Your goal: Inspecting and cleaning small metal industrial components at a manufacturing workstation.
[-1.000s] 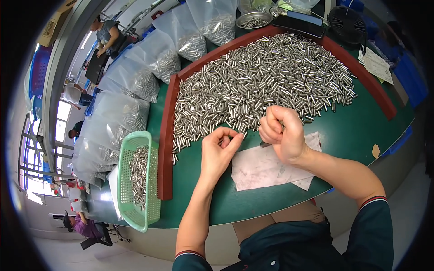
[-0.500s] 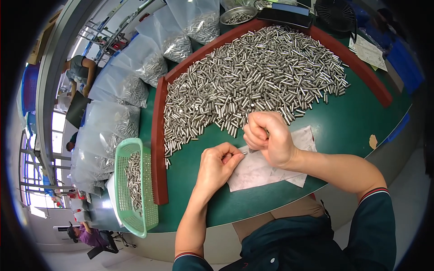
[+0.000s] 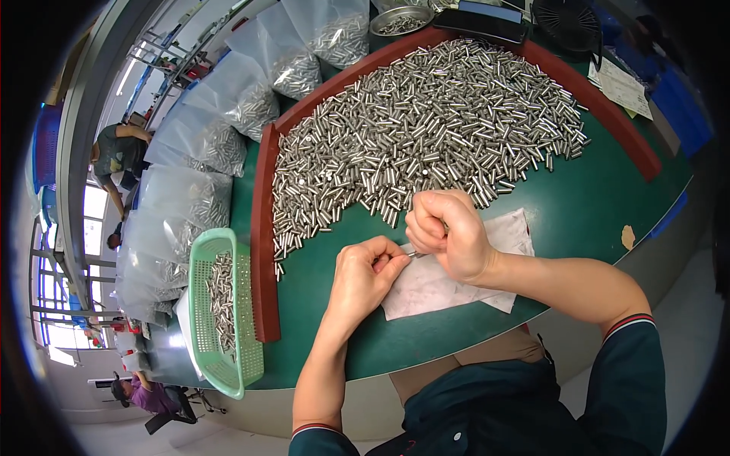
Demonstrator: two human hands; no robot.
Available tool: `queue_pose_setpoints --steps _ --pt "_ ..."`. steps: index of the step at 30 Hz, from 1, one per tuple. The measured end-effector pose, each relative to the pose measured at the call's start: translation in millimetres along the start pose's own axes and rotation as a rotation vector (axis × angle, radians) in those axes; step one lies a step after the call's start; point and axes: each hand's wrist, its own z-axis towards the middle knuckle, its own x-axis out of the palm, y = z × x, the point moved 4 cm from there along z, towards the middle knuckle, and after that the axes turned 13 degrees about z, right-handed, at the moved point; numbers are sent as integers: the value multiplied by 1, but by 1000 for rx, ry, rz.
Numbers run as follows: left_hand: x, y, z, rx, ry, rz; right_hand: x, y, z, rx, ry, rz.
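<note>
My left hand (image 3: 363,275) and my right hand (image 3: 445,232) meet over a white cloth (image 3: 456,270) on the green table (image 3: 601,205). Between their fingertips I pinch one small shiny metal cylinder (image 3: 413,254). My right fist is closed, and whether it holds more pieces cannot be seen. A big heap of the same metal cylinders (image 3: 426,137) lies just beyond my hands, bounded by a dark red raised rim (image 3: 262,228).
A green plastic basket (image 3: 217,311) with several cylinders sits left of the rim. Clear bags of cylinders (image 3: 205,144) are stacked at the far left. A metal bowl (image 3: 399,19), a small fan (image 3: 566,23) and papers (image 3: 620,83) stand at the back. Other people work at left.
My hands have come closer together and shifted slightly toward me over the cloth; the view moved a little.
</note>
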Motion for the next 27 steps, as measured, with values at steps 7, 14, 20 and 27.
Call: queue_pose_setpoints --steps 7,14,20,27 --pt "-2 -5 0 9 -16 56 2 -2 -2 -22 31 -37" --pt "-3 -9 2 43 -24 85 6 -7 0 -107 79 -204" --pt "-2 -15 2 62 -32 73 5 -4 -1 -99 68 -195" --pt "-12 7 0 -125 71 -593 7 17 6 -127 72 52"
